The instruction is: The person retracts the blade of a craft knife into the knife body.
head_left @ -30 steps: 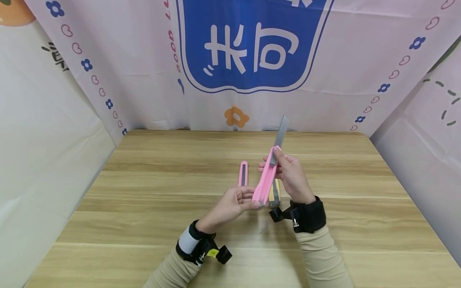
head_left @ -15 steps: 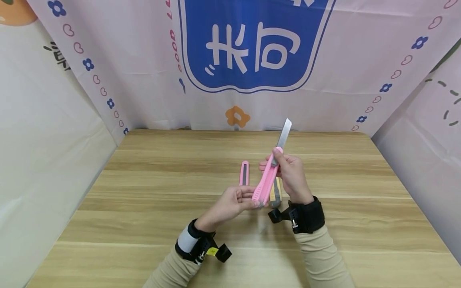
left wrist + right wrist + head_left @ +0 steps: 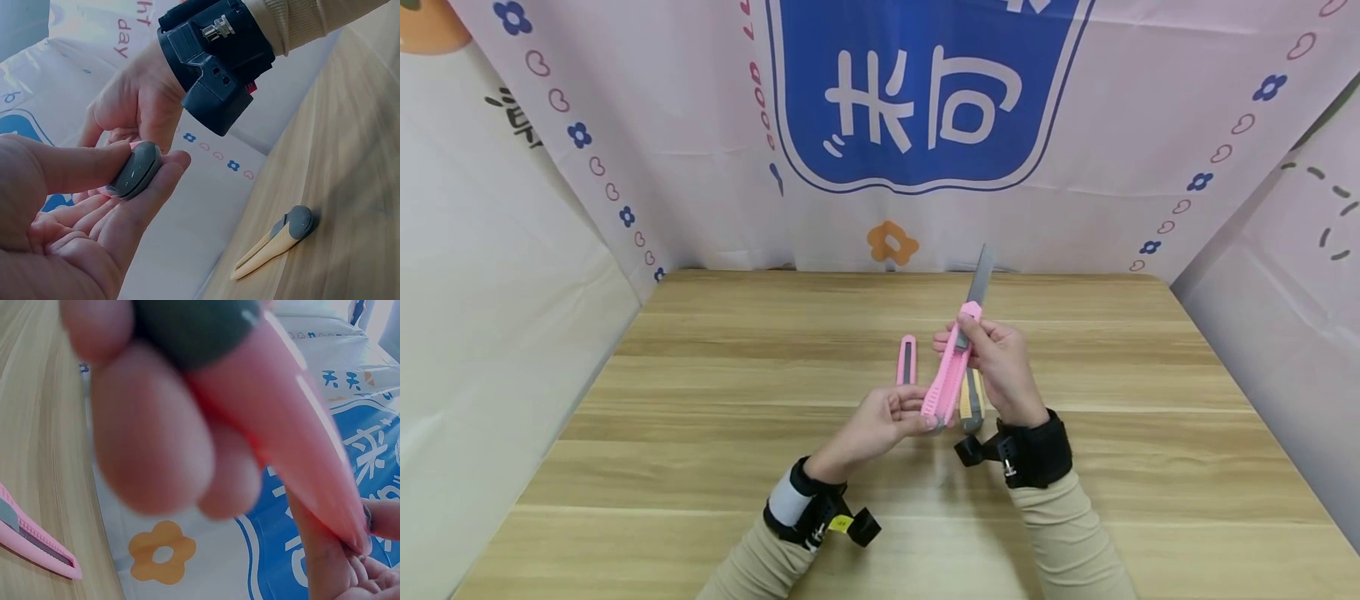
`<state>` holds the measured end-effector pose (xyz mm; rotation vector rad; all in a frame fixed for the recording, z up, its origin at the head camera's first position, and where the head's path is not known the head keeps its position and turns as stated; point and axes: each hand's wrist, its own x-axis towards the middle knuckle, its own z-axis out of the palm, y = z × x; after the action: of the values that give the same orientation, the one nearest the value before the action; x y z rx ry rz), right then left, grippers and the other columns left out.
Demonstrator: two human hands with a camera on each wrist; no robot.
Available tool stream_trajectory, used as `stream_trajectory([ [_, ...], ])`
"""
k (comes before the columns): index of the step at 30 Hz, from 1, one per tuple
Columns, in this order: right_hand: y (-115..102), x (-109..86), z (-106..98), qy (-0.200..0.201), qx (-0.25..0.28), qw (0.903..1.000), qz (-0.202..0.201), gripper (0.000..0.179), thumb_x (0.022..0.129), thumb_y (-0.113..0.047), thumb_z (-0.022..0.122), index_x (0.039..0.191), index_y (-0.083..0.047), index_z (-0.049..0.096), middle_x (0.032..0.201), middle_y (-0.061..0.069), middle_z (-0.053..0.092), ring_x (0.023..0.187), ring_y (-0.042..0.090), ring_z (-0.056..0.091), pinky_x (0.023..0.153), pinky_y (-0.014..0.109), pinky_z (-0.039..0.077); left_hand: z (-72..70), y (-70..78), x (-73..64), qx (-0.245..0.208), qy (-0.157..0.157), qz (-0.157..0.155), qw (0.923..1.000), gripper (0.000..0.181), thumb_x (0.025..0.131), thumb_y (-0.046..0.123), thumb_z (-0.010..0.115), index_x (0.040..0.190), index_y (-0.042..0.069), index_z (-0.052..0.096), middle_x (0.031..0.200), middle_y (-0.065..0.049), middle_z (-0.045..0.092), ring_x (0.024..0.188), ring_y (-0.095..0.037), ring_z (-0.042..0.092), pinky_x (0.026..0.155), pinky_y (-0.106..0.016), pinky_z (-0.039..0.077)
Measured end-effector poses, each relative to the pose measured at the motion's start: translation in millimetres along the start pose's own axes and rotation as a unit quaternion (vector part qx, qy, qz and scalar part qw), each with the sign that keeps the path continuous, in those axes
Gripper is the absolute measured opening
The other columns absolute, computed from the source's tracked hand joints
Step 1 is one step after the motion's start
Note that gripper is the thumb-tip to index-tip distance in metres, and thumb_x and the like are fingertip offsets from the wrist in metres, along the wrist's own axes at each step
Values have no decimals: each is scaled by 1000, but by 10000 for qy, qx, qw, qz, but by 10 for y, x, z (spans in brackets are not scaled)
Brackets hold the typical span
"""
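Note:
A pink utility knife [image 3: 946, 383] is held in both hands above the table, its long steel blade [image 3: 980, 275] out and pointing away. My right hand [image 3: 1006, 371] grips its front part, thumb by the grey slider [image 3: 961, 340]. At the back end, my left hand [image 3: 880, 425] pinches the knife between thumb and fingers. The left wrist view shows that thumb on the dark grey end cap [image 3: 139, 172]. Blurred fingertips [image 3: 150, 437] and the knife's pink body [image 3: 281, 419] fill much of the right wrist view.
Beyond the left hand lies a second pink utility knife [image 3: 907, 360], partly hidden by the fingers. A yellow utility knife [image 3: 972, 404] with a grey end lies beneath the right hand. A printed cloth [image 3: 730, 217] hangs along the table's [image 3: 737, 325] back edge.
The knife's blade end has swung slightly left, and the right hand has moved left with it. More of the pink nose shows beyond the right thumb. The left hand stays almost in place.

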<state>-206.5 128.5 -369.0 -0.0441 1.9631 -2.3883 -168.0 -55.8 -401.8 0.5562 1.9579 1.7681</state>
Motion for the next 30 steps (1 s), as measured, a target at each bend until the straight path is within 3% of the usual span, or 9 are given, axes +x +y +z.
stream_trajectory([
  [8,35,12,48,55,54,9990,432,32,99,-33,53,94,-3,65,77,-4,77,75,7,74,77,26,64,17,-24,8,51,38,52,10000,43,90,-2,58,131,-12,48,127,-32,59,116,-40,62,94,-24,59],
  [15,44,14,48,52,59,9997,246,28,100,-27,51,95,-1,62,73,-8,76,73,6,74,73,24,64,22,-26,1,41,111,-60,9999,43,90,-2,59,130,-13,49,126,-32,60,116,-39,63,93,-25,59],
  [30,45,16,37,1,186,9998,106,22,100,-24,53,90,-8,65,72,-9,76,73,7,74,78,29,63,14,-12,1,-4,92,-129,9999,44,90,-3,58,131,-13,48,126,-32,59,116,-39,63,93,-26,59],
])
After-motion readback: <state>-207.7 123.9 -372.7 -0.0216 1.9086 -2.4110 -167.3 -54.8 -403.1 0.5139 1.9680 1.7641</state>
